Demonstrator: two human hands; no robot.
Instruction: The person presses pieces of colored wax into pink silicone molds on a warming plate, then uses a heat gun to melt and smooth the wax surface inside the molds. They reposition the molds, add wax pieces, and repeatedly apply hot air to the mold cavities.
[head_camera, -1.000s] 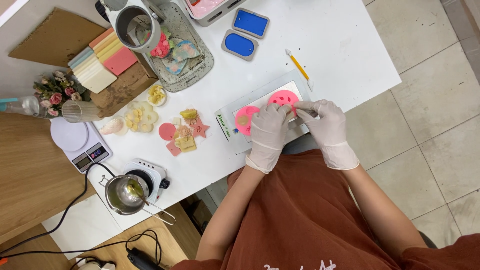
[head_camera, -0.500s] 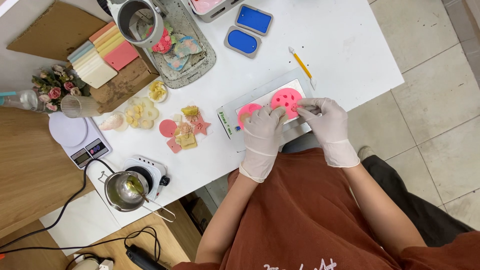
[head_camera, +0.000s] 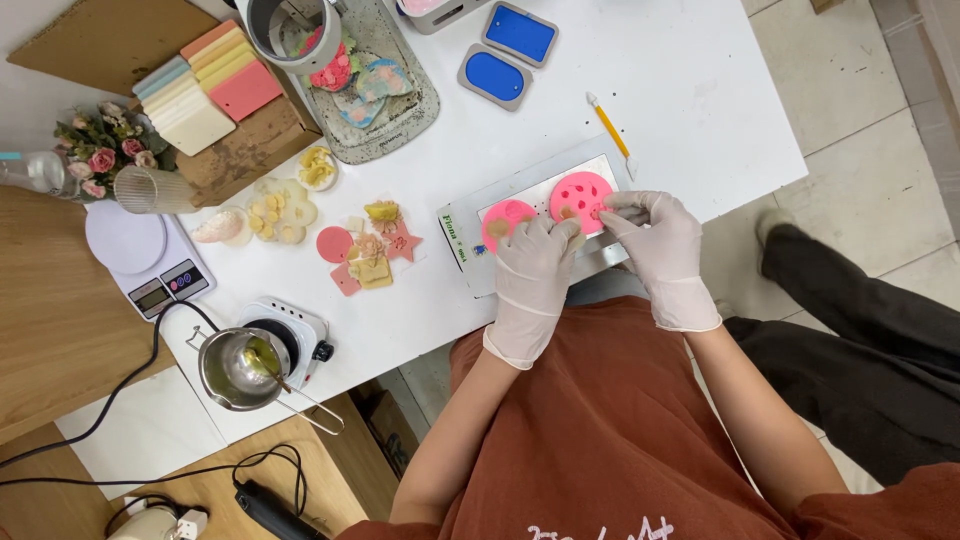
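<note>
1. Left hand (head_camera: 530, 275), gloved, rests with fingers curled at the near edge of the metal tray (head_camera: 540, 185), its fingertips touching the larger pink silicone mould (head_camera: 580, 197).
2. Right hand (head_camera: 655, 245), gloved, pinches that mould's right rim.
3. A smaller pink mould (head_camera: 507, 218) lies just beside it on the tray.
4. A yellow sculpting tool (head_camera: 610, 130) lies beyond the tray; two blue moulds (head_camera: 505, 55) sit near the tabletop's far edge.
5. A melting pot (head_camera: 238, 368) stands on a small hotplate (head_camera: 295, 335) at the near left corner.

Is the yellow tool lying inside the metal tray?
No, the yellow tool lies on the white table, just beyond the metal tray.
</note>
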